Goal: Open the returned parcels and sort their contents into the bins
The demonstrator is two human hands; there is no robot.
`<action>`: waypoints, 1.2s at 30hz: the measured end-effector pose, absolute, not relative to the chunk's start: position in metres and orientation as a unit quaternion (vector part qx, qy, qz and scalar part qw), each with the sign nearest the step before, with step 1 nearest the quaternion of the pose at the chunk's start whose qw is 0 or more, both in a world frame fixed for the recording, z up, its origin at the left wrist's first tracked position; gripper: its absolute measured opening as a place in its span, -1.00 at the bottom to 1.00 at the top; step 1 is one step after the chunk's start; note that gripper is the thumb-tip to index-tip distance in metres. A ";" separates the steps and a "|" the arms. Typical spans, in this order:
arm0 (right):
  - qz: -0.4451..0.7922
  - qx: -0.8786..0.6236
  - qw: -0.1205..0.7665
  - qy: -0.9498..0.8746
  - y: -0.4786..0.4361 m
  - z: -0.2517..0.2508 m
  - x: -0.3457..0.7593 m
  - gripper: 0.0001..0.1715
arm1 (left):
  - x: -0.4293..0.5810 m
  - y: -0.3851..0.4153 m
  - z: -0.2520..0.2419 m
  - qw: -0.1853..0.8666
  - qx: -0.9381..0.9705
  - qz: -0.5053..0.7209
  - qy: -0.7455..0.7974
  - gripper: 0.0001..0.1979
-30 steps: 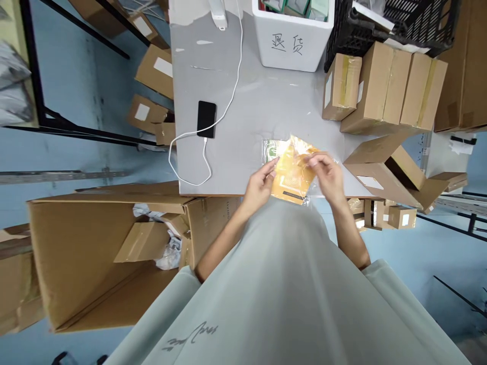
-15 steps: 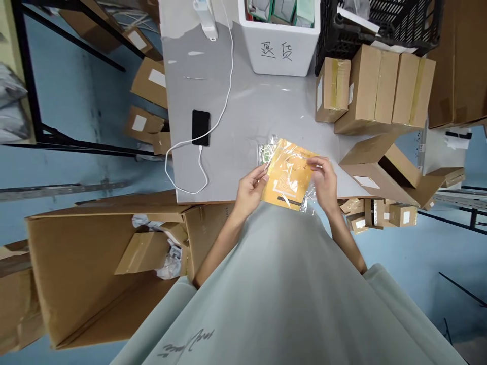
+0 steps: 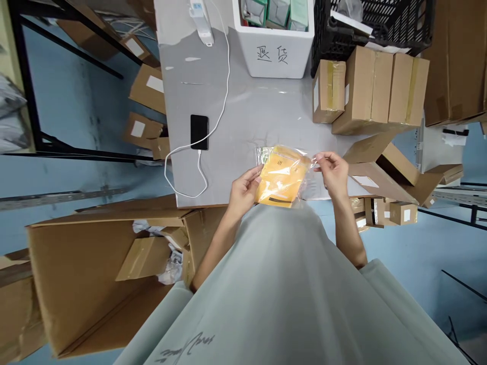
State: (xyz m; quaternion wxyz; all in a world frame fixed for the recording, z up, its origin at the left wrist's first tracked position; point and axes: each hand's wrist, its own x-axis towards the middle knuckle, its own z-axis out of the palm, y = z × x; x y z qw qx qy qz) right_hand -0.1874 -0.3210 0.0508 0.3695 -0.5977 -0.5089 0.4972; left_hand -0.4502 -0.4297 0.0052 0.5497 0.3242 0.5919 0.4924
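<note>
A flat yellow packet (image 3: 283, 177) in a clear plastic wrapper is held at the table's front edge, just before my body. My left hand (image 3: 244, 191) pinches its left side between thumb and fingers. At the upper right, my right hand (image 3: 333, 170) has its fingertips closed on the clear plastic that sticks out past the yellow part. Something with a green print shows through clear plastic behind the packet's upper left corner. Whether it belongs to the same wrapper I cannot tell.
On the grey table (image 3: 274, 109) lie a black phone (image 3: 199, 132) and a white cable (image 3: 222, 109). Behind are a white bin (image 3: 272, 53) and a black crate (image 3: 380, 25). Cardboard boxes (image 3: 371, 91) stand right, with an open box (image 3: 373, 162). A large open carton (image 3: 91, 284) is at lower left.
My right hand has moved right, from the packet's face to the plastic at its edge, pulling it outward. The packet and my left hand have shifted slightly left.
</note>
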 end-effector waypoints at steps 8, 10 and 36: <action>0.583 -0.584 0.291 -0.485 -0.290 0.078 -0.167 -0.32 | -0.469 -0.434 0.011 0.569 0.326 0.455 0.602 -0.36; 0.610 -0.569 0.249 -0.492 -0.282 0.080 -0.156 -0.32 | -0.478 -0.434 0.014 0.569 0.334 0.448 0.604 -0.35; 0.529 -0.480 0.120 -0.689 -0.312 0.104 -0.189 -0.70 | -0.500 -0.434 0.038 0.532 0.401 0.419 0.616 -0.39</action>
